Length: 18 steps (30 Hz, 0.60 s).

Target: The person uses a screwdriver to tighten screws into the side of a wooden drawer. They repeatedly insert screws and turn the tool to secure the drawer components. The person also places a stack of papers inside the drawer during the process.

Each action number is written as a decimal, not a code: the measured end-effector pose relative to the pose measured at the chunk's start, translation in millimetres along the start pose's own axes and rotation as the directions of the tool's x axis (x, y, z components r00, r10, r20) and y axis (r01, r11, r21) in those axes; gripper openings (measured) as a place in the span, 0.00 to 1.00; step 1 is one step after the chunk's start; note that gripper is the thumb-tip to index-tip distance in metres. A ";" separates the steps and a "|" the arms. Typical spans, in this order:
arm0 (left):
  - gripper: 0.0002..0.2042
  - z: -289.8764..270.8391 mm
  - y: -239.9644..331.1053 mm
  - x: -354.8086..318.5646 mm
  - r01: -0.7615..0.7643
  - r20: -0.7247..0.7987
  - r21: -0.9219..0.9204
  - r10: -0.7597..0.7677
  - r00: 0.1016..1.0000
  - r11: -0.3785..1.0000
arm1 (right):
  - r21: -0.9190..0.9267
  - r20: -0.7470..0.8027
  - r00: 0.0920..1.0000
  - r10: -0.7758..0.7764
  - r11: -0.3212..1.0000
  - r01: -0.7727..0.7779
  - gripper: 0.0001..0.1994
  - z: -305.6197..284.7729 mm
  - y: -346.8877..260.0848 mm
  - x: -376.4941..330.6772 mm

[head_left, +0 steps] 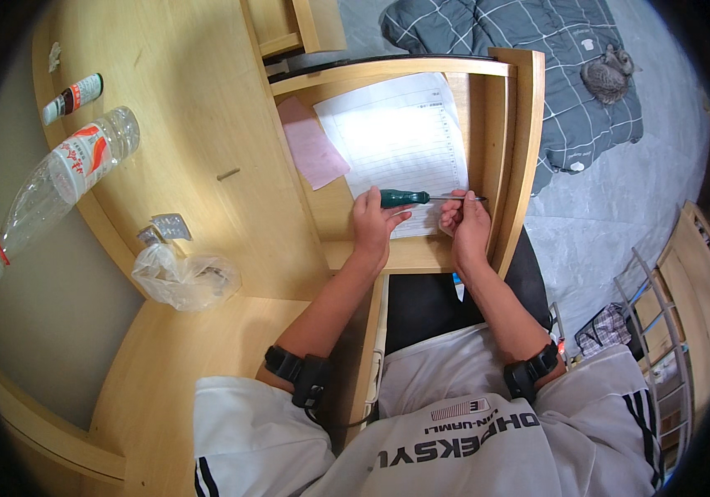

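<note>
**A:** What is seen from above at the wooden drawer (504, 149)?

**B:** A seated person works over the pulled-out drawer set beside a curved worktop (198, 124). The left hand (371, 224) has its fingers closed on the green handle of a screwdriver (421, 198), which lies level, its metal shaft pointing toward the drawer's right wall.

**A:** And the other hand?

**B:** The right hand (467, 224) sits just below the shaft, fingers curled in near the tip; whether they pinch the shaft or something small cannot be told.

**A:** What lies inside the drawer?

**B:** A white printed sheet (396, 132) covers the floor of it, with a pink slip of paper (313, 149) at its left edge. Both hands rest over the sheet's lower end.

**A:** And on the worktop?

**B:** A clear plastic bottle (65, 178) lying on its side at the far left, a small bottle (72, 98) beyond it, and a crumpled clear bag (185, 277) nearer the person. A grey checked quilt (554, 74) lies on the floor past the drawer.
</note>
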<state>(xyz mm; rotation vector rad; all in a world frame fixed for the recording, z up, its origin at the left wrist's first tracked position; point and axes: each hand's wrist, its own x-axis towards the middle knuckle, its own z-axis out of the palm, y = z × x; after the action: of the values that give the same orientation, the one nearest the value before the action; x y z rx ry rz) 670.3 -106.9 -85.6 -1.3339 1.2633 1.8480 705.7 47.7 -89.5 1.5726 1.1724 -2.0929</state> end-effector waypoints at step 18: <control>0.17 -4.7 -1.0 0.3 0.047 -0.007 0.032 -0.047 0.999 0.998 | 0.031 -0.024 1.000 -0.011 0.999 0.012 0.16 0.9 2.0 -1.2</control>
<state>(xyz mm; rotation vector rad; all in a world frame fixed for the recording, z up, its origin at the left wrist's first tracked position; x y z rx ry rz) 673.1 -110.8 -86.6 -1.3417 1.2488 1.7860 706.8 45.5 -89.3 1.6131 1.1646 -2.1148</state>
